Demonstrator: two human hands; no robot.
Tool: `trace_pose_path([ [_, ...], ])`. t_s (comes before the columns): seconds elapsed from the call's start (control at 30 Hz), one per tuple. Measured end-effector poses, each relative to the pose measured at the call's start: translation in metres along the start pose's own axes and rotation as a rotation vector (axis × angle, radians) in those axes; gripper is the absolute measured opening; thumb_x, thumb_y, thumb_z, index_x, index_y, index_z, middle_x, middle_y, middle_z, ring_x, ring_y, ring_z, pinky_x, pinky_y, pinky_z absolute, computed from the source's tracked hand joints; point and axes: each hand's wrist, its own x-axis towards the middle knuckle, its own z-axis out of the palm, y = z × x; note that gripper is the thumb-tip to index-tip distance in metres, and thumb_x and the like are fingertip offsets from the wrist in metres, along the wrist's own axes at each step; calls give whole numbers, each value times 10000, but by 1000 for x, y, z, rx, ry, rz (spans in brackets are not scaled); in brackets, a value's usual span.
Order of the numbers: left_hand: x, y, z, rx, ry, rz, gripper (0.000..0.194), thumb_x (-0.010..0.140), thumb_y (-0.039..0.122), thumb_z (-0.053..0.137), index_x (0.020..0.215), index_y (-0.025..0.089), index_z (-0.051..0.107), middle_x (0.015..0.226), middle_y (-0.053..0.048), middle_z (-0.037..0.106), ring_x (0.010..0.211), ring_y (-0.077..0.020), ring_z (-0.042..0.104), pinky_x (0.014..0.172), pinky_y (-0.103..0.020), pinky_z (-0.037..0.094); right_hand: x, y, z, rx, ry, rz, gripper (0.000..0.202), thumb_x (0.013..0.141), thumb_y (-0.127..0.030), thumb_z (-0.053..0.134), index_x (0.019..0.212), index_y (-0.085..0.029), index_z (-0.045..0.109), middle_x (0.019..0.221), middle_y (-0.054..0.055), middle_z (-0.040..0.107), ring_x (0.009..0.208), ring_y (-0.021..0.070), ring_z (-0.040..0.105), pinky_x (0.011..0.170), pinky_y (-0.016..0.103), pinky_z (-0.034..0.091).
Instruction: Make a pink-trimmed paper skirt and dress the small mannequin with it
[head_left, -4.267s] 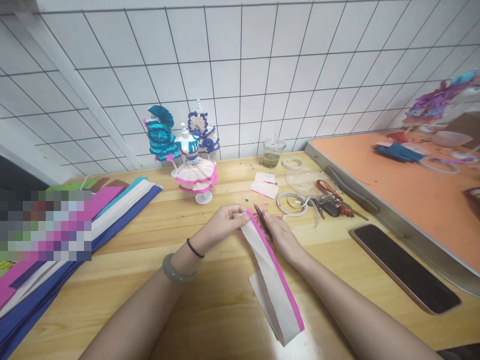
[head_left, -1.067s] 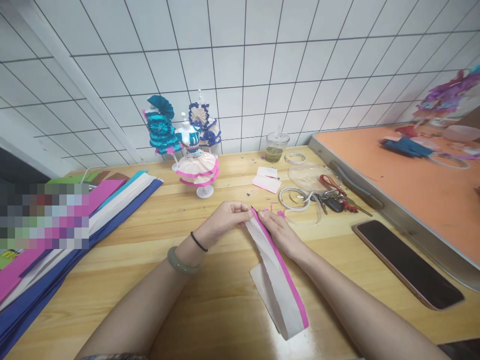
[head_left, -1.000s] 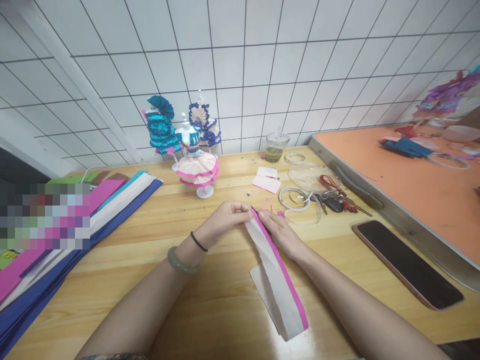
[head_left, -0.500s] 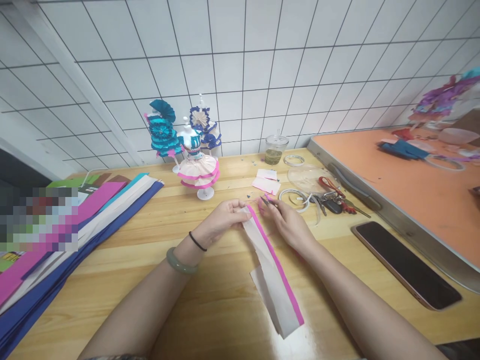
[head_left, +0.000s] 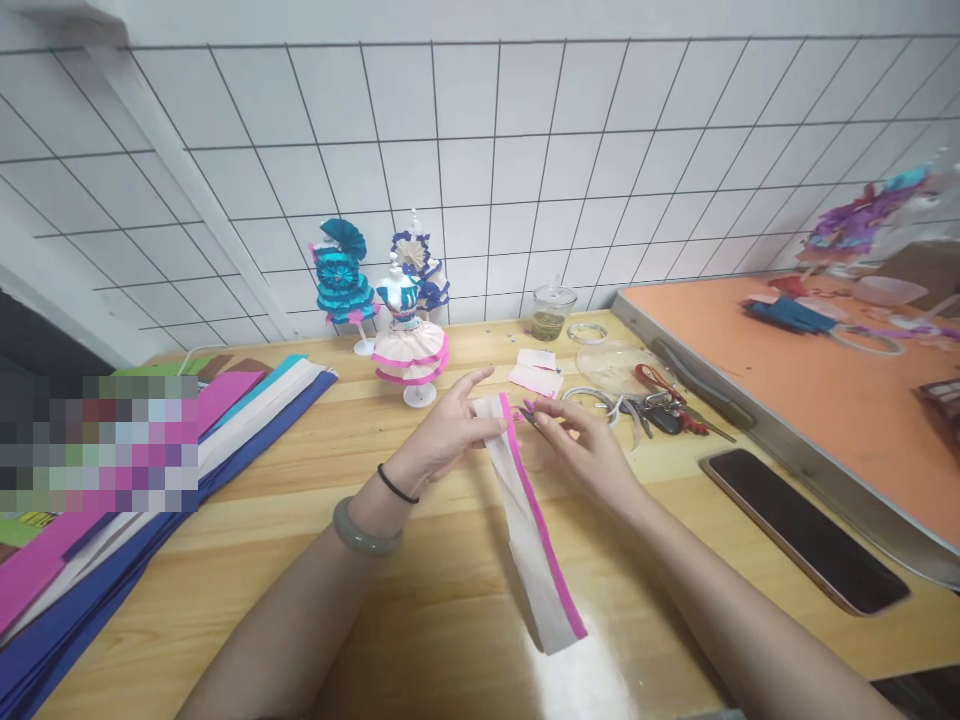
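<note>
My left hand (head_left: 454, 432) pinches the top end of a long white crepe paper strip (head_left: 525, 515), thumb on top and index finger stretched out. A bright pink band (head_left: 544, 530) runs along the strip's right edge, and its lower end hangs toward me over the table. Just right of that top end, my right hand (head_left: 589, 450) is closed on a small pointed metal tool (head_left: 531, 415). The tool's tip is beside the pink edge; whether they touch I cannot tell. Beyond my left hand stands a small dress form (head_left: 411, 345) in a white, pink-trimmed skirt.
Folded coloured paper (head_left: 247, 430) lies at left. Two more decorated forms, one in teal (head_left: 341, 275), stand at the back. White paper pieces (head_left: 536, 372), a lidded glass cup (head_left: 551, 315), tape rolls, keys (head_left: 664, 410) and a phone (head_left: 806, 530) surround the right side, beside an orange-topped board (head_left: 810, 370).
My left index finger has lifted and stretched out while the thumb stays on the strip. The tool in my right hand has shifted slightly downward. The camera view has tilted up a little.
</note>
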Motion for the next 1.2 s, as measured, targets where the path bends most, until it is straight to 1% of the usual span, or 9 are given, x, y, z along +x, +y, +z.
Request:
trace_pose_path([
  [0.1,-6,3,5,63,-33,34,978,653,175,726,1450,186,160,666,40,642,599,-91,595,635,-231,433,2,-32,-6,290,-187,151,422,866,-513,475,1021,-168,661,1009,94,685,974,234,605,831,356,460],
  [0.2,-12,8,9,124,-35,73,1000,653,183,735,1459,192,142,658,44,647,608,-92,596,632,-222,418,3,-62,-11,268,-244,137,379,824,-510,539,880,-162,679,849,58,692,801,190,614,715,302,464],
  [0.3,-17,13,12,163,-12,128,962,670,201,734,1453,216,176,688,32,658,628,-95,603,643,-224,426,5,-81,-14,174,-187,121,338,757,-490,628,764,-153,665,679,37,664,617,157,575,579,280,438],
  [0.47,-21,18,14,90,-46,160,921,664,223,753,1422,200,230,778,-31,683,691,-159,660,681,-291,497,16,-99,-21,131,-140,23,295,730,-458,666,705,-164,658,686,37,666,618,155,585,568,284,450],
  [0.6,-24,18,16,-17,-225,134,562,667,264,761,1137,133,482,860,-103,693,697,-215,688,684,-365,542,31,-126,-36,59,-48,-78,243,745,-414,674,709,-174,675,628,1,631,568,111,559,530,255,436],
  [0.73,-27,19,15,19,-274,90,377,676,299,756,929,112,549,878,-129,704,675,-203,689,649,-336,548,49,-146,-60,-36,122,-102,244,728,-390,700,702,-149,673,589,-3,599,523,78,521,488,233,394],
  [0.97,-30,21,13,130,-326,44,376,678,370,744,897,100,600,891,-151,707,655,-187,682,559,-273,531,67,-125,-104,-32,348,-16,227,714,-335,732,683,-121,664,577,11,577,505,71,489,495,243,390],
  [1.1,-30,19,11,186,-409,-27,346,671,341,752,893,112,617,925,-134,704,647,-170,684,638,-297,549,59,-85,-128,43,437,101,195,747,-321,699,755,-127,682,643,24,597,563,76,523,563,245,437],
  [1.2,-26,13,9,278,-449,-104,332,653,337,762,865,112,640,972,-144,693,657,-175,685,569,-259,528,48,-41,-146,108,525,190,167,713,-304,723,769,-151,687,700,36,635,606,113,552,570,263,469],
])
